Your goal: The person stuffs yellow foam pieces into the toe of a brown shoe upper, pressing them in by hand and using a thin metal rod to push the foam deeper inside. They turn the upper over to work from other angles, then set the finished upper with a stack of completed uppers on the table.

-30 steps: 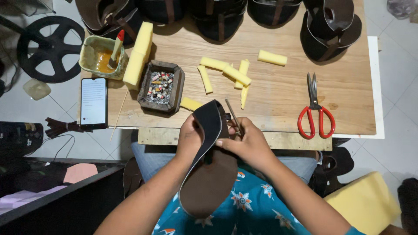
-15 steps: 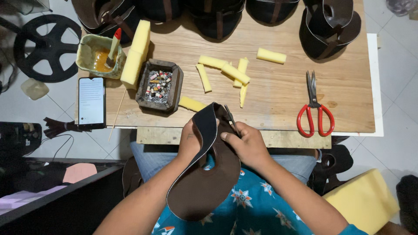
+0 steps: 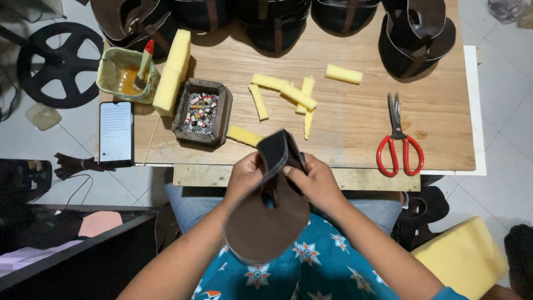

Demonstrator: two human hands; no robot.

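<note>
Head view: I see the left hand (image 3: 247,178) and right hand (image 3: 316,180), each grip closed on the brown sandal sole (image 3: 266,222), over the lap at the tabletop's (image 3: 344,119) six o'clock edge. Risk: the folded toe may spring loose.

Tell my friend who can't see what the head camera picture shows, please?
A person's left hand and right hand bend a dark brown sandal sole over their lap, at the edge of a wooden table. On the table lie red scissors, yellow foam pieces, a glue pot and a phone.
</note>
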